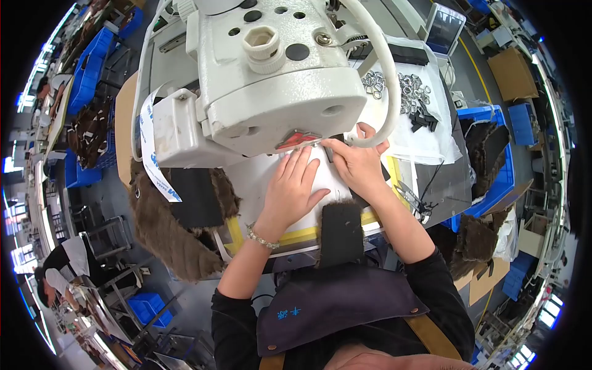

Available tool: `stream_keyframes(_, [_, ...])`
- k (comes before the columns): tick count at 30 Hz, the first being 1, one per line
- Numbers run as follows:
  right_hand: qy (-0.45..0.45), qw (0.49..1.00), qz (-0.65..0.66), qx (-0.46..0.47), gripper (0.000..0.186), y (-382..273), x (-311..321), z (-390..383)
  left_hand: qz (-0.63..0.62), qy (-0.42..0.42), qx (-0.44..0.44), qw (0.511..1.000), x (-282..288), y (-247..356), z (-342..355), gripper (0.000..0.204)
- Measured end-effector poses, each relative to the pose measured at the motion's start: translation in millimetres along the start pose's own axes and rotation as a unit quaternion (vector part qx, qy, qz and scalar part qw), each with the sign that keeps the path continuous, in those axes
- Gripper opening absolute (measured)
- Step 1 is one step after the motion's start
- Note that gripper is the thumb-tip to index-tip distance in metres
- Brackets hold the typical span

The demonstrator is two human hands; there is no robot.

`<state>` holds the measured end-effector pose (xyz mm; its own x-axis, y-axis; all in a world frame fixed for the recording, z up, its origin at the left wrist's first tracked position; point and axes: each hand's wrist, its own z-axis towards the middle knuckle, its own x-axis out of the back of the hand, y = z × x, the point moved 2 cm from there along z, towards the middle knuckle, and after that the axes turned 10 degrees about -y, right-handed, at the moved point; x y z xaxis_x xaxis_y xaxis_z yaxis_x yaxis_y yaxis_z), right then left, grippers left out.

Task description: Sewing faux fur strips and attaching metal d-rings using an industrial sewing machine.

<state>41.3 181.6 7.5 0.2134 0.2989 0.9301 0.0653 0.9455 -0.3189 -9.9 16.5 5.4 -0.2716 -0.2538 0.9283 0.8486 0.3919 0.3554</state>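
Observation:
A white sewing machine head (280,102) stands over the work surface and hides the needle area. My left hand (288,194) lies with its fingers stretched out flat on the white surface, fingertips at the machine's lower edge. My right hand (359,163) is beside it, index finger reaching under the head and the other fingers bent. A narrow dark strip (328,154) shows between the two hands; whether the right fingers grip it is hidden. Nearer to me, a black panel with brown fur edges (342,231) lies across the table's front edge.
Brown fur pieces with black backing (169,231) lie at the left. Metal rings (414,92) and black tabs (423,121) rest on white plastic at the right, with scissors (412,196) closer to me. A blue crate (505,179) holds more fur.

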Motion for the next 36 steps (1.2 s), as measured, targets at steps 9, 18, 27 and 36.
stream_keyframes(9, [0.002, 1.000, -0.002, 0.000, 0.032, -0.3, 0.4, -0.5, 0.001, 0.007, -0.001, 1.000, -1.2, 0.2, -0.7, 0.058])
stream_keyframes(18, [-0.007, 0.999, 0.045, -0.009, 0.029, -0.4, 2.3, 0.3, -0.003, 0.007, -0.006, 1.000, 2.9, 3.4, -1.9, 0.054])
stream_keyframes(27, [0.051, 0.999, -0.003, -0.010, 0.023, -0.1, 10.1, 0.0, -0.227, -0.100, 0.025, 0.968, 12.8, 41.3, -16.9, 0.067])
stream_keyframes(36, [-0.041, 0.992, 0.114, 0.018, 0.025, -9.3, 60.4, -26.9, -0.267, -0.076, -0.001, 0.961, 5.7, 40.1, -21.7, 0.054])
